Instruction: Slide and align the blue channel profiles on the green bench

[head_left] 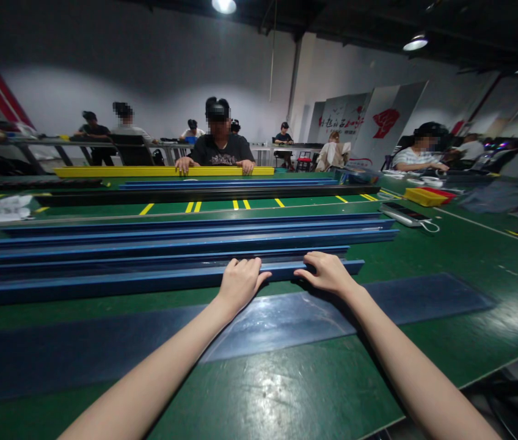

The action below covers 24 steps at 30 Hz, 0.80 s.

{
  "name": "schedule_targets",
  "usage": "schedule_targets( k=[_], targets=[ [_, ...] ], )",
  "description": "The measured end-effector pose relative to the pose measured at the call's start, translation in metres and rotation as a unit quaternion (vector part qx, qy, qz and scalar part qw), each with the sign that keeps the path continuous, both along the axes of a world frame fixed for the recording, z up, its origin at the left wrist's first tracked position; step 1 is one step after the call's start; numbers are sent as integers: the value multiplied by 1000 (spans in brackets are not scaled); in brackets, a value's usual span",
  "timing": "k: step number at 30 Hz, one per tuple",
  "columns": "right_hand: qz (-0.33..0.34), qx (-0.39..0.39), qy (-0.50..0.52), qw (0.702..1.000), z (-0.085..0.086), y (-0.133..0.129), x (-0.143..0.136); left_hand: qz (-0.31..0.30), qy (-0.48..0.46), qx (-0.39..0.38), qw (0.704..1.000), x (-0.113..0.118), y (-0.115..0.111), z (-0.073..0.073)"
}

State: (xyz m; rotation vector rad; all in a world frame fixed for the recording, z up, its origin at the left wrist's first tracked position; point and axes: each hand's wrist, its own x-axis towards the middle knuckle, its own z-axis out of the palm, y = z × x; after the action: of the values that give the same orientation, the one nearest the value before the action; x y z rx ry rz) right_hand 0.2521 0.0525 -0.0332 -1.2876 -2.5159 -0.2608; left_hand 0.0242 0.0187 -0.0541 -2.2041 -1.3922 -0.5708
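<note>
Across the green table lies a long blue channel strip (103,284), its raised edges running left to right. My left hand (240,284) rests over its near edge, fingers curled over the rim and thumb pointing right. Near the strip's right end, my right hand (325,272) grips the same edge, fingers bent over it and thumb pointing left. The fingertips of both hands are partly hidden behind the rim. Under my forearms, a flat, glossy translucent sheet (281,321) lies on the table. Another blue channel strip (195,235) sits just behind the held one.
The green table (424,256) has yellow marks. A phone on a white device (403,214), yellow tray (424,197) and red tray stand at the right. Opposite, a person (222,143) holds a long yellow strip (162,172) behind a black strip (213,194). Several other people sit farther back.
</note>
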Motion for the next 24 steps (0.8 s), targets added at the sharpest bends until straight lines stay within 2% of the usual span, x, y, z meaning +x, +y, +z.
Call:
schedule_targets(
  k=[5, 12, 24],
  targets=[
    [-3, 10, -26, 1000, 1, -1, -6, 4, 2, -9, 1000, 0, -1, 2],
    [27, 34, -5, 999, 1, -4, -19, 5, -1, -20, 1000, 0, -2, 3],
    [7, 19, -36, 999, 8, -1, -11, -8, -5, -10, 1000, -2, -3, 4]
  ],
)
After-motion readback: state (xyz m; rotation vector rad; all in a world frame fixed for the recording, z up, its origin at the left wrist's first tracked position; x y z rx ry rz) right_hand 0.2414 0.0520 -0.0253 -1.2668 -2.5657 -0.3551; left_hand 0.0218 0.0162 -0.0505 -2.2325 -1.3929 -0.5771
